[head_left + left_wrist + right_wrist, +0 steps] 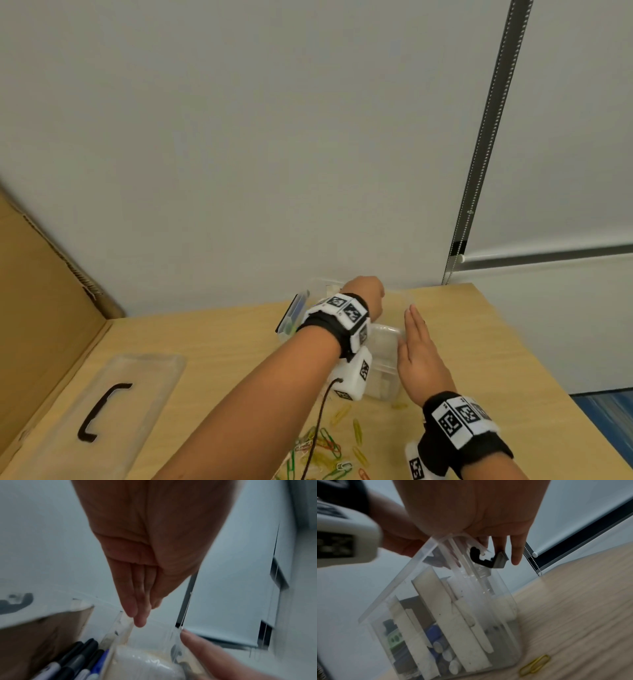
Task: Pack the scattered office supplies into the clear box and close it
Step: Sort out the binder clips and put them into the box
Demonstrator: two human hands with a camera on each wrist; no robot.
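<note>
The clear box (387,346) stands on the wooden table near the wall, without its lid. My left hand (368,291) reaches over it from above; in the left wrist view its fingers (140,615) point straight down into the box (118,626), held together, with nothing in them. My right hand (416,342) lies flat against the box's right side, its fingers (515,553) straight beside a black latch (488,559) at the rim. Markers (78,655) and white pieces fill the box (399,582). Coloured paper clips (329,448) lie scattered on the table in front.
The clear lid (144,387) with a black handle (102,411) lies at the left on the table. A cardboard sheet (41,291) leans at the far left. One yellow paper clip (534,665) lies beside the box. A blind chain (486,137) hangs at the wall.
</note>
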